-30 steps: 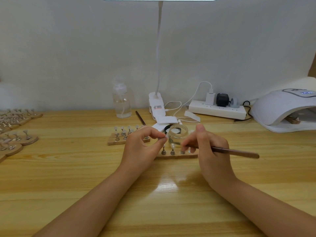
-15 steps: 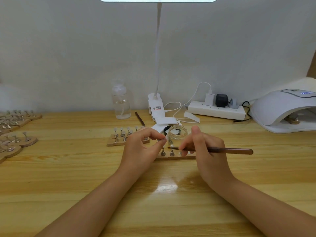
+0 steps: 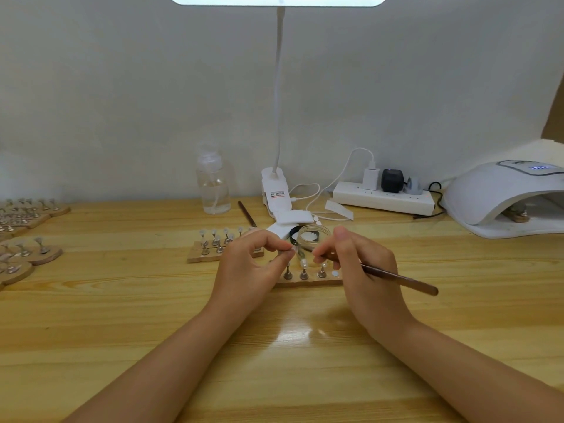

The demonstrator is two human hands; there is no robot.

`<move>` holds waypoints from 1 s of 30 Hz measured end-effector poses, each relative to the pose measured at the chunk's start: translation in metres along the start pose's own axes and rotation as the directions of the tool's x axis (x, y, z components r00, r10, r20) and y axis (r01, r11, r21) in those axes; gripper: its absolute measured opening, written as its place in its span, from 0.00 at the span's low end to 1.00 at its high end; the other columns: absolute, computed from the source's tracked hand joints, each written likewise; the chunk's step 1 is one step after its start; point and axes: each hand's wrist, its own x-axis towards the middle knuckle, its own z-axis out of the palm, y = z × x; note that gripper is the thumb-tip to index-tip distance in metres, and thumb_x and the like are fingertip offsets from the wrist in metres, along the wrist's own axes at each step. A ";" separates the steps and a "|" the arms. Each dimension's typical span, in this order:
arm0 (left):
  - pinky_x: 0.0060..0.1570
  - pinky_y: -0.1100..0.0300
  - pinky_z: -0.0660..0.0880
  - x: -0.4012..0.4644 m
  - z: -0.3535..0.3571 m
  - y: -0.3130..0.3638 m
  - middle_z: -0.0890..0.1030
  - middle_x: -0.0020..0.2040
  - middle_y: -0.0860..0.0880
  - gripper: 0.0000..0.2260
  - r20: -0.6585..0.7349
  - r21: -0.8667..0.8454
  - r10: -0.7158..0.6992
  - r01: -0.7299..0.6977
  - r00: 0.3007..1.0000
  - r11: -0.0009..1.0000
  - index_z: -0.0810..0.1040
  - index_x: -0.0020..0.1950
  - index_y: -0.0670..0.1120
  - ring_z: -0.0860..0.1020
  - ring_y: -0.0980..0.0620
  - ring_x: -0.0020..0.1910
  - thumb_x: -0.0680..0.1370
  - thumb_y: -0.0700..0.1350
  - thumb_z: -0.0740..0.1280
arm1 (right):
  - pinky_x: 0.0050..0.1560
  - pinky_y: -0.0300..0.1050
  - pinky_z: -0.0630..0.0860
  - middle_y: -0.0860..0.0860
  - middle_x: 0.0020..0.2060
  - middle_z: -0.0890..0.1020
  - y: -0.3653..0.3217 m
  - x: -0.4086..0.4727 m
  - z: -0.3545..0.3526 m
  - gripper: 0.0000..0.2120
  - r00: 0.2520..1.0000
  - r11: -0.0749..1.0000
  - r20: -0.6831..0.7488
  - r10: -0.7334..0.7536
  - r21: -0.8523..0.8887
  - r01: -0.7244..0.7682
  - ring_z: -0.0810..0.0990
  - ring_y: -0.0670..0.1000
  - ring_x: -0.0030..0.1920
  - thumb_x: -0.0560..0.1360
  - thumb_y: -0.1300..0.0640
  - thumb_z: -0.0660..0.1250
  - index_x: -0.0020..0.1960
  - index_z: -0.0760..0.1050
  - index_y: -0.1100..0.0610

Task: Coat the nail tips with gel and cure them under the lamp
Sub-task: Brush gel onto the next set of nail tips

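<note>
My left hand (image 3: 253, 264) pinches a small nail tip on its metal stand (image 3: 293, 250) between thumb and forefinger, just above a wooden holder board (image 3: 308, 281) with several standing tips. My right hand (image 3: 357, 264) grips a brown gel brush (image 3: 399, 279), its bristle end pointing left toward the pinched tip; the handle sticks out to the right. A clear glass gel jar (image 3: 314, 236) stands right behind the hands. The white curing lamp (image 3: 503, 196) sits at the far right with a holder board inside its opening.
A second board of nail tips (image 3: 213, 245) lies left of my hands. Several more boards (image 3: 27, 251) crowd the table's left edge. At the back stand a clear bottle (image 3: 213, 187), a clip desk lamp (image 3: 276, 190), a spare brush (image 3: 246, 213) and a power strip (image 3: 383, 198).
My right hand tilted the brush: its handle dropped from level to slanting down-right, and the bristle end came closer to the tip held in my left hand. The left hand barely moved.
</note>
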 end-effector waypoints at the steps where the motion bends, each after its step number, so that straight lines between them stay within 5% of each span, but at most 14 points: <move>1: 0.47 0.68 0.71 0.000 0.000 0.000 0.80 0.37 0.53 0.11 -0.003 -0.003 -0.002 0.002 1.000 1.000 0.77 0.36 0.54 0.77 0.58 0.41 0.68 0.38 0.73 | 0.36 0.31 0.70 0.48 0.27 0.80 0.000 -0.001 0.000 0.19 1.000 0.999 0.001 0.024 0.028 -0.024 0.78 0.43 0.33 0.75 0.45 0.55 0.33 0.78 0.52; 8: 0.47 0.66 0.71 0.000 0.000 -0.001 0.80 0.37 0.52 0.11 -0.004 -0.008 0.002 -0.002 1.000 1.000 0.77 0.36 0.54 0.77 0.55 0.42 0.68 0.38 0.73 | 0.36 0.30 0.71 0.48 0.30 0.80 -0.002 0.000 0.000 0.19 1.000 1.000 -0.007 0.023 0.006 -0.023 0.78 0.42 0.35 0.76 0.47 0.56 0.35 0.79 0.53; 15: 0.48 0.67 0.71 0.000 -0.001 0.001 0.80 0.36 0.54 0.11 0.000 -0.017 -0.011 0.011 1.000 1.000 0.77 0.35 0.55 0.77 0.59 0.41 0.69 0.39 0.73 | 0.30 0.30 0.68 0.56 0.22 0.74 -0.004 0.000 -0.002 0.21 0.996 0.983 -0.056 0.069 0.176 -0.058 0.72 0.43 0.26 0.76 0.51 0.53 0.31 0.78 0.57; 25: 0.48 0.70 0.72 0.001 0.000 -0.001 0.80 0.40 0.60 0.11 -0.047 -0.054 0.018 -0.020 0.999 0.998 0.80 0.40 0.56 0.78 0.64 0.43 0.69 0.38 0.72 | 0.37 0.35 0.75 0.44 0.36 0.81 -0.007 0.002 -0.003 0.02 0.999 0.999 -0.007 -0.031 -0.028 0.031 0.79 0.41 0.37 0.74 0.51 0.62 0.46 0.72 0.46; 28: 0.46 0.73 0.70 0.001 -0.001 -0.002 0.80 0.41 0.56 0.09 -0.056 -0.058 0.038 -0.041 0.998 0.997 0.81 0.41 0.52 0.77 0.63 0.41 0.68 0.37 0.72 | 0.40 0.40 0.75 0.44 0.35 0.80 -0.008 0.001 -0.003 0.03 0.992 0.986 0.066 -0.110 -0.121 0.118 0.78 0.42 0.38 0.73 0.50 0.62 0.44 0.74 0.47; 30: 0.46 0.70 0.72 0.001 -0.001 -0.002 0.81 0.39 0.57 0.09 -0.031 -0.081 0.007 -0.009 1.000 0.997 0.81 0.40 0.52 0.78 0.62 0.40 0.68 0.37 0.72 | 0.38 0.35 0.73 0.45 0.33 0.80 -0.008 0.001 -0.003 0.08 0.988 0.984 0.085 -0.133 -0.107 0.142 0.77 0.41 0.36 0.74 0.50 0.57 0.41 0.74 0.47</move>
